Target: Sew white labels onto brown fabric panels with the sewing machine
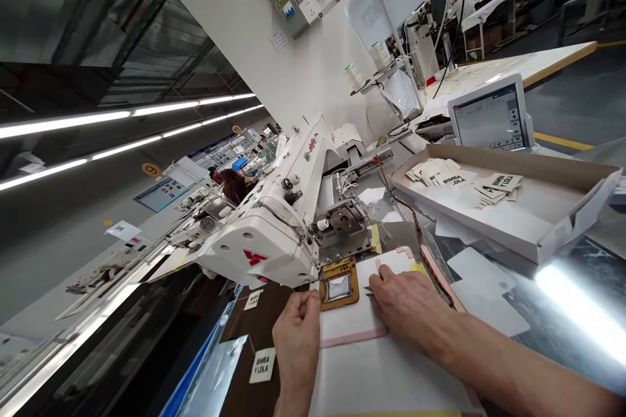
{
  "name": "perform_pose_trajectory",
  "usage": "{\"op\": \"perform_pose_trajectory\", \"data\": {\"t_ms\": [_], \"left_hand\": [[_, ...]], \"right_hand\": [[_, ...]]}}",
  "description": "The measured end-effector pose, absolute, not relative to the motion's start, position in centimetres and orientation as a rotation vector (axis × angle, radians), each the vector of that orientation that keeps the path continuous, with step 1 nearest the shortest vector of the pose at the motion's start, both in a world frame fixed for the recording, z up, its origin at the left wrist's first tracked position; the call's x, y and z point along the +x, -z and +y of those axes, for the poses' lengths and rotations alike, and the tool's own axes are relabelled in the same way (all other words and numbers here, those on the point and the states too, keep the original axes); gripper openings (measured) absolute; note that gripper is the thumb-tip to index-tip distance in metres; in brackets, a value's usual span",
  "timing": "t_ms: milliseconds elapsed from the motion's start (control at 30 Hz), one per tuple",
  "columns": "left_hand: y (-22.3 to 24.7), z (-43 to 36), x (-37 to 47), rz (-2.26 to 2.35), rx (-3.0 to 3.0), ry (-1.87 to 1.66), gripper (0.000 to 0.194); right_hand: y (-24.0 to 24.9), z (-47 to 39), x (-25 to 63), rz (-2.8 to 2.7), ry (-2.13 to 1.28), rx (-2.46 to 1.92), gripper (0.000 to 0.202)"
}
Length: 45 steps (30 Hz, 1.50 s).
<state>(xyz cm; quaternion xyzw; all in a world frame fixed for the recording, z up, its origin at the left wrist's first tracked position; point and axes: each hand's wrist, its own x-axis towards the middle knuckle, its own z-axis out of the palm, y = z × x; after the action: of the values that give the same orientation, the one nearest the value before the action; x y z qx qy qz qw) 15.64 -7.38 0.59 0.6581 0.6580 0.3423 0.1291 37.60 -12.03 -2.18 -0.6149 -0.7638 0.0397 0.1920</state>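
Note:
My left hand is closed in a pinch at the left edge of an amber template with a small window in it. What its fingertips hold is too small to make out. The template lies on a white board edged with pink tape, below the sewing machine's head. My right hand rests on the same board, right of the template, with its fingers curled together. A small dark tip shows by its fingers; what it belongs to is hidden. Left of my left hand, dark brown material carries white printed labels.
A shallow cardboard box with stacks of printed labels stands at the right. Behind it is a screen. A braided cord runs beside the board. Thread cones stand at the back. Other people sit at distant machines.

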Motion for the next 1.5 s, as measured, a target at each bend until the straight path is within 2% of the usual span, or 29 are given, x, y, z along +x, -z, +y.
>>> {"op": "perform_pose_trajectory", "data": {"t_ms": [233, 533, 1133, 1333, 1500], "left_hand": [[-0.5, -6.8, 13.5, 1.902, 1.664, -1.008, 0.029], [-0.6, -6.9, 15.5, 1.782, 1.623, -1.057, 0.045], [-0.2, -6.6, 15.2, 1.780, 1.632, -1.075, 0.044], [-1.9, -9.6, 15.5, 1.777, 1.648, -1.035, 0.054], [-3.2, -11.7, 15.9, 1.722, 1.735, -0.936, 0.042]], "right_hand": [[2.3, -11.9, 37.5, -2.145, -0.120, -1.765, 0.010], [2.2, -12.1, 37.5, -2.146, -0.134, -1.770, 0.010], [2.4, -12.0, 37.4, -2.089, -0.218, -1.779, 0.009], [0.0, -12.5, 37.5, -2.038, -0.310, -1.794, 0.006], [-2.5, -13.7, 37.0, -2.019, -0.286, -1.634, 0.010]]}}
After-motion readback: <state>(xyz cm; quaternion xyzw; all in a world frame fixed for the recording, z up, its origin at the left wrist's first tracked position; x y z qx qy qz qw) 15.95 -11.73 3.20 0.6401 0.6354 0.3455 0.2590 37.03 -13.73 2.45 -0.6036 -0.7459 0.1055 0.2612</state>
